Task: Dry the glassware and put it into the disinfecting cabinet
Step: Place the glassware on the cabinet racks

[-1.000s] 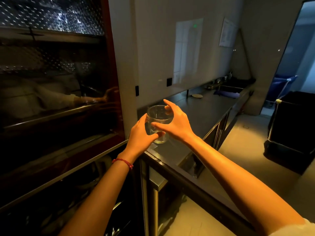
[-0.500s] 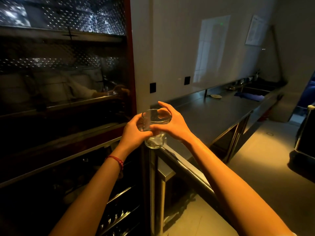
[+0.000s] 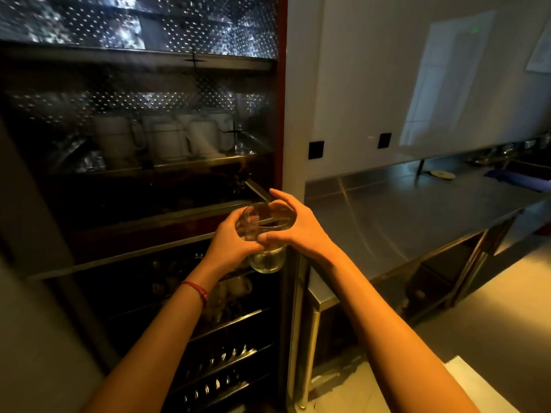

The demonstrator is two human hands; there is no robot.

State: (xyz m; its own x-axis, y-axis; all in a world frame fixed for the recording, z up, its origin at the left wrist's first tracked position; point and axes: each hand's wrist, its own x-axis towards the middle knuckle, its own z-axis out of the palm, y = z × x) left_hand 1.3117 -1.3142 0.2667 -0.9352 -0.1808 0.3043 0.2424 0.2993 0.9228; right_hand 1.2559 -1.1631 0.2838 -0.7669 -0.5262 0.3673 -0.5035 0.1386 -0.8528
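I hold a clear drinking glass (image 3: 268, 257) upright in both hands, in front of the disinfecting cabinet (image 3: 280, 120). My left hand (image 3: 231, 242) wraps its left side and my right hand (image 3: 298, 225) grips the rim and right side. The glass hangs level with the cabinet's middle rail, near its right edge. White mugs (image 3: 170, 138) stand on the cabinet's upper shelf. Wire racks (image 3: 220, 362) with metal items fill the lower part.
A steel counter (image 3: 417, 210) runs to the right of the cabinet, with a blue cloth (image 3: 515, 180) and a small plate (image 3: 444, 174) at its far end. A vertical bar handle (image 3: 308, 338) sits on the cabinet's right edge. The tiled floor (image 3: 492, 308) lies lower right.
My view and both hands with the glass have swung left, from over the counter corner to in front of the cabinet. The grip on the glass is unchanged.
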